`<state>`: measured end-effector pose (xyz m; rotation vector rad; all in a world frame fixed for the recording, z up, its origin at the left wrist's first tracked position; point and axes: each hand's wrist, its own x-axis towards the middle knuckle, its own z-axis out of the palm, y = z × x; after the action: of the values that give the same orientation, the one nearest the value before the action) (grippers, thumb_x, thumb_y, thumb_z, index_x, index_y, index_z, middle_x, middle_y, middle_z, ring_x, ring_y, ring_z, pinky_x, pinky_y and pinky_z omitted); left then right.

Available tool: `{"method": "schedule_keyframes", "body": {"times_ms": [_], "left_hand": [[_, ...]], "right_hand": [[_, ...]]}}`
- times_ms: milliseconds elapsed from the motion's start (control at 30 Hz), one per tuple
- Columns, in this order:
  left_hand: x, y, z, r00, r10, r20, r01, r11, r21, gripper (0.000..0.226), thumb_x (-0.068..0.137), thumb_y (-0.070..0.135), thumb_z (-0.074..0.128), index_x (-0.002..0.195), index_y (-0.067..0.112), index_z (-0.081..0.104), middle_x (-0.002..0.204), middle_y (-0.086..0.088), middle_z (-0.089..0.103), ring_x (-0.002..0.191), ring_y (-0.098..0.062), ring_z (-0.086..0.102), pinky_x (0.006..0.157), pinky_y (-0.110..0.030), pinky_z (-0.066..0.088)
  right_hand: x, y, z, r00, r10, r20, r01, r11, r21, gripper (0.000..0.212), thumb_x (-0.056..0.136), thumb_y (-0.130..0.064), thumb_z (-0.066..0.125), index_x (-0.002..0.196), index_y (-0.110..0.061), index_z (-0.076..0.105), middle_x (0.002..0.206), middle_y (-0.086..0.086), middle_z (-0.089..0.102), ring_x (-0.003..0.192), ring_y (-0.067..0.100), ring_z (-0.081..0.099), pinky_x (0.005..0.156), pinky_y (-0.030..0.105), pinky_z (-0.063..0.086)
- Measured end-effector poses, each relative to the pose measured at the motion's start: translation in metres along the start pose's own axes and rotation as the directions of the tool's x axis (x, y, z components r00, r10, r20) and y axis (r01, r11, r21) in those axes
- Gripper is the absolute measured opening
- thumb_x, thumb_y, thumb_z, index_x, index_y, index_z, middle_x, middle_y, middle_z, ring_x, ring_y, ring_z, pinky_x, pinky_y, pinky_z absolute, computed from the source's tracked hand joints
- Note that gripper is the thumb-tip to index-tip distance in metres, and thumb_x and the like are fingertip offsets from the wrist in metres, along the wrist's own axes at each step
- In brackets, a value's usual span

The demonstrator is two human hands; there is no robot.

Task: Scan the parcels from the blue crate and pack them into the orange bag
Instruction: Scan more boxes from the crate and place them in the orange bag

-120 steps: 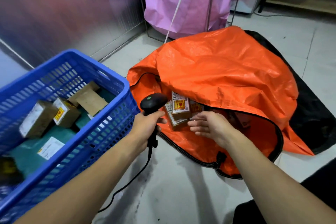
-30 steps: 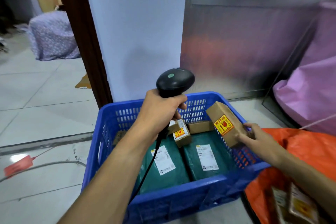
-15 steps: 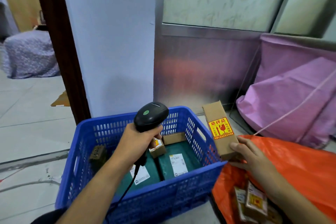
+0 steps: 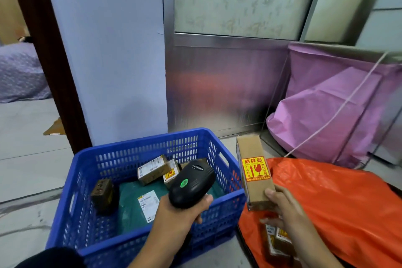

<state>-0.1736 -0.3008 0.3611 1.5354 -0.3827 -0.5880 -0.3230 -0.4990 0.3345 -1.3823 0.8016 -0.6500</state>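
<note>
My right hand (image 4: 282, 209) grips the lower end of a long brown cardboard parcel (image 4: 254, 169) with a yellow-red fragile sticker, holding it upright between the blue crate (image 4: 134, 243) and the orange bag (image 4: 339, 206). My left hand (image 4: 180, 213) holds a black handheld scanner (image 4: 191, 183) over the crate's near right side, its head turned toward the parcel. Several parcels remain in the crate: brown boxes (image 4: 152, 169) at the back, a dark box (image 4: 103, 196) on the left, green mailers (image 4: 143, 204) on the bottom. Some boxes (image 4: 278, 241) lie in the bag's mouth.
A pink bag (image 4: 326, 111) on a metal frame stands behind the orange bag at the right. A metal-panelled door and a pale blue wall rise directly behind the crate. An open doorway at the left shows grey tiled floor.
The long parcel has come out of the crate and now stands upright over the bag's edge in my right hand. The scanner has dropped lower and turned toward it.
</note>
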Motion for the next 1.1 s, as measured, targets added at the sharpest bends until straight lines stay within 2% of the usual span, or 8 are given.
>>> {"method": "schedule_keyframes", "body": {"times_ms": [133,267,367,500,600,867,967,1100], "left_hand": [[0.006,0.002,0.004,0.998,-0.062,-0.002,0.062,0.998,-0.028,0.018,0.078,0.026,0.088,0.075,0.010,0.080,0.059,-0.012,0.067,0.054,-0.015,0.058,0.061,-0.023,0.044],[0.010,0.002,0.004,0.989,-0.145,-0.002,0.144,0.986,-0.083,0.021,0.079,0.030,0.087,0.069,0.013,0.080,0.061,-0.013,0.065,0.058,-0.019,0.058,0.066,-0.029,0.043],[0.012,0.002,0.007,0.983,-0.182,0.022,0.184,0.977,-0.110,0.027,0.078,0.037,0.087,0.084,0.012,0.081,0.067,-0.015,0.070,0.060,-0.019,0.057,0.073,-0.033,0.041],[0.014,0.001,0.009,0.980,-0.195,0.042,0.199,0.970,-0.137,0.033,0.078,0.036,0.087,0.102,0.015,0.077,0.099,-0.018,0.077,0.057,-0.015,0.059,0.069,-0.030,0.048],[0.016,0.000,0.011,0.979,-0.188,0.076,0.197,0.969,-0.149,0.034,0.080,0.034,0.086,0.108,0.017,0.076,0.103,-0.012,0.079,0.055,-0.013,0.060,0.064,-0.027,0.054],[0.023,-0.007,0.009,0.975,-0.192,0.114,0.209,0.963,-0.169,0.030,0.083,0.032,0.084,0.107,0.016,0.077,0.101,-0.008,0.081,0.051,-0.013,0.055,0.052,-0.021,0.049],[0.027,-0.009,0.010,0.977,-0.194,0.086,0.206,0.966,-0.159,0.032,0.081,0.033,0.086,0.106,0.016,0.077,0.094,-0.012,0.080,0.050,-0.012,0.056,0.051,-0.021,0.049],[0.035,-0.013,0.011,0.970,-0.243,0.020,0.242,0.954,-0.177,0.029,0.079,0.033,0.088,0.094,0.011,0.076,0.057,-0.002,0.063,0.049,-0.014,0.054,0.050,-0.021,0.045]], "right_hand": [[-0.003,0.005,0.001,0.999,0.030,0.011,-0.030,0.999,-0.020,0.072,0.056,-0.051,0.083,0.120,-0.023,0.065,0.105,0.008,0.077,0.096,0.030,0.075,0.068,0.043,0.059],[-0.006,0.007,0.011,0.999,0.024,0.043,-0.022,0.998,-0.055,0.083,0.045,-0.064,0.069,0.119,-0.028,0.064,0.104,0.004,0.077,0.088,0.020,0.077,0.064,0.038,0.056],[-0.014,0.007,0.017,0.997,-0.013,0.081,0.020,0.996,-0.088,0.081,0.046,-0.066,0.067,0.119,-0.030,0.064,0.097,-0.005,0.078,0.085,0.010,0.075,0.061,0.032,0.055],[-0.022,0.010,0.027,0.989,-0.028,0.146,0.043,0.994,-0.099,0.053,0.070,-0.048,0.082,0.117,-0.031,0.066,0.100,-0.009,0.077,0.088,0.004,0.073,0.065,0.030,0.055],[-0.024,0.008,0.032,0.989,-0.014,0.148,0.029,0.995,-0.100,0.023,0.094,-0.026,0.065,0.117,-0.026,0.068,0.102,-0.003,0.077,0.086,0.004,0.072,0.068,0.032,0.055],[-0.020,0.014,0.037,0.967,-0.010,0.254,0.016,1.000,-0.024,0.062,0.065,-0.066,0.071,0.118,-0.034,0.070,0.118,0.002,0.075,0.109,0.021,0.072,0.084,0.049,0.061],[-0.014,0.016,0.041,0.948,0.004,0.318,-0.004,1.000,-0.002,0.076,0.058,-0.079,0.078,0.123,-0.041,0.067,0.122,0.002,0.074,0.110,0.022,0.072,0.084,0.044,0.060],[-0.009,0.015,0.046,0.915,0.040,0.402,-0.072,0.995,0.066,0.077,0.071,-0.064,0.067,0.137,-0.026,0.058,0.124,0.010,0.073,0.109,0.030,0.073,0.087,0.044,0.057]]}}
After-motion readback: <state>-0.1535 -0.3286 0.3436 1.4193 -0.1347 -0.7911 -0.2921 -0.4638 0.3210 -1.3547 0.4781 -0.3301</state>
